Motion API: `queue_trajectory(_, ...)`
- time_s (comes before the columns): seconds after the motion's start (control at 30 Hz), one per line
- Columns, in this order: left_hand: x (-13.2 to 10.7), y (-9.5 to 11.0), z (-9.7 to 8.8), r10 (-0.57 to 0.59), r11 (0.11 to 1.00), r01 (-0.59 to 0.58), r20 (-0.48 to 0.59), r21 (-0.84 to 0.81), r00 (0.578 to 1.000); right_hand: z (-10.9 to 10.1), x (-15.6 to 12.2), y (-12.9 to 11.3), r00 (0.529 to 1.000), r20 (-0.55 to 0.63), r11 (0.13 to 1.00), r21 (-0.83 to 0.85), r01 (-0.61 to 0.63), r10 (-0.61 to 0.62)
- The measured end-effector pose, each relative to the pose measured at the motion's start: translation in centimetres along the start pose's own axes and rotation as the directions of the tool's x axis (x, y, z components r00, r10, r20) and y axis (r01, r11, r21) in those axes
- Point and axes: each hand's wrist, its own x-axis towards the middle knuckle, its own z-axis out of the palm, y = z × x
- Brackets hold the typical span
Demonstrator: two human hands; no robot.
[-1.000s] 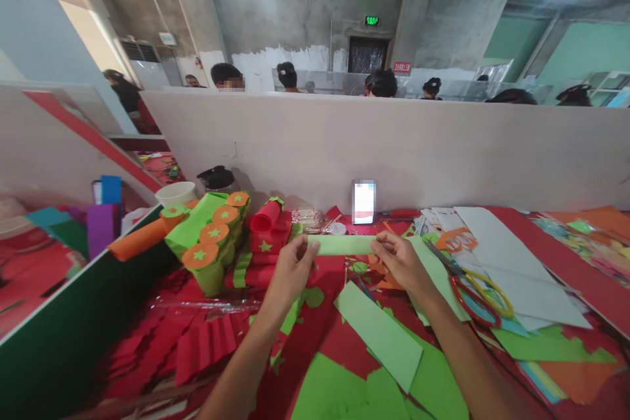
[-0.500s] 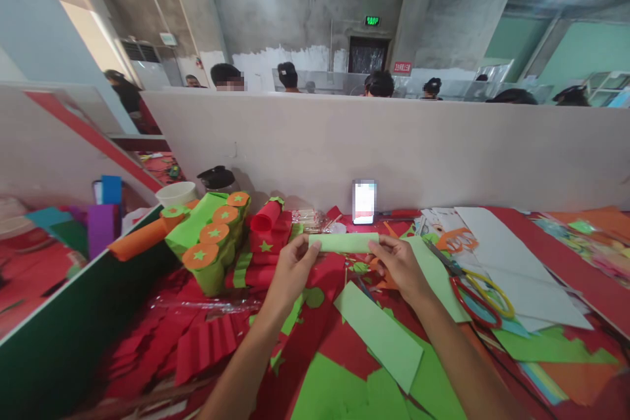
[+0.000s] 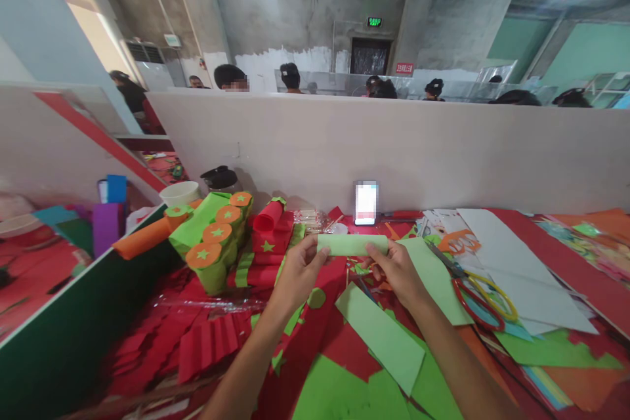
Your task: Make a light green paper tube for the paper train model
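A narrow strip of pale green paper (image 3: 350, 245) is held level above the table, looking curved or rolled along its length. My left hand (image 3: 301, 268) is closed on its left end, thumb in front and fingers behind. At the other end, my right hand (image 3: 394, 268) pinches it the same way. Below lies a flat pale green paper strip (image 3: 381, 339), set at a slant. Brighter green paper sheets (image 3: 352, 390) are spread nearer to me. Red paper with small green stars and a green paper disc (image 3: 316, 298) lies by my left forearm.
Scissors with red handles (image 3: 477, 305) and yellow-handled scissors (image 3: 497, 295) rest on papers at right. Green and orange paper rolls (image 3: 212, 266) stand at left, beside red paper rolls (image 3: 270, 215). A phone (image 3: 365, 203) leans against the white partition (image 3: 418, 151). People sit beyond it.
Both hands still hold the green paper. In the picture it sits slightly farther right, and it looks a little more curled. The whole view has shifted slightly.
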Motion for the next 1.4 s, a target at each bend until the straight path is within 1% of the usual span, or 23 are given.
queue_trajectory(0.2,0.0,-0.2,-0.1,0.008,0.999,-0.008,0.002,0.045,1.0,0.2,0.0,0.1,0.999,-0.035,1.0,-0.011,-0.002,0.002)
queue_trajectory(0.33,0.0,-0.3,-0.2,0.036,0.998,-0.037,0.028,0.059,0.999,0.4,-0.1,0.3,1.0,-0.021,1.0,-0.009,0.016,-0.016)
queue_trajectory(0.53,0.1,-0.4,-0.3,0.029,0.999,-0.028,-0.01,0.031,1.0,0.6,-0.5,-0.3,0.997,0.013,0.997,-0.006,0.076,-0.076)
queue_trajectory(0.67,0.1,-0.6,-0.2,0.028,0.999,-0.028,-0.015,0.018,0.999,0.7,-0.6,-0.4,0.996,-0.02,0.996,-0.025,0.084,-0.085)
queue_trajectory(0.77,0.1,-0.6,-0.1,0.028,0.999,-0.028,-0.02,0.022,0.999,0.9,-0.6,-0.3,0.996,-0.046,0.996,-0.044,0.079,-0.081)
queue_trajectory(0.97,-0.1,0.0,0.3,0.027,0.999,-0.026,-0.048,0.026,0.998,1.3,-0.7,0.0,0.998,-0.033,0.999,-0.018,0.048,-0.049)
queue_trajectory(1.1,-0.1,0.0,0.5,0.019,1.0,-0.018,-0.075,0.013,0.997,1.6,-0.8,0.2,0.997,-0.061,0.999,-0.013,0.049,-0.05)
queue_trajectory(1.27,0.0,-0.2,0.2,0.013,0.999,-0.01,-0.076,0.04,0.997,1.9,-0.9,0.0,0.996,-0.078,0.999,-0.005,0.039,-0.039)
queue_trajectory(1.4,0.0,-0.3,-0.1,0.007,0.999,-0.005,-0.055,0.037,0.998,1.8,-0.8,0.0,0.995,-0.101,0.999,0.047,0.009,-0.004)
